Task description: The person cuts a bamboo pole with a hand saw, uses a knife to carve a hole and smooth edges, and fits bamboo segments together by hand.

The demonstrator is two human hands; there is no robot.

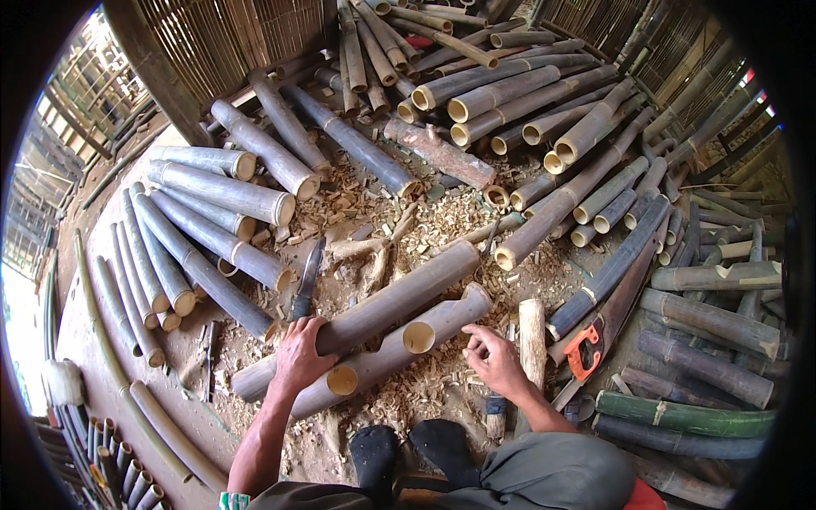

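Note:
Two thick bamboo lengths lie slantwise before me. The farther bamboo pole [399, 293] looks whole, and my left hand [299, 355] is wrapped over it near its left end. Closer to my feet lies a notched bamboo pole [380, 361], with two round-edged openings cut in its upper side and a notch at its right end. My right hand [497, 364] hovers by that right end, fingers apart and partly bent, with nothing visible in it. Just beyond my left hand, a broad-bladed knife [309, 276] lies pointing away from me.
Wood chips [450, 217] cover the ground. Bamboo poles lie in piles at left [221, 191], back [510, 93] and right [705, 340]. On the right are an orange-handled saw [585, 350] and a pale wooden club [532, 336]. A rough log [438, 153] lies farther back. My dark-covered feet [374, 455] are close.

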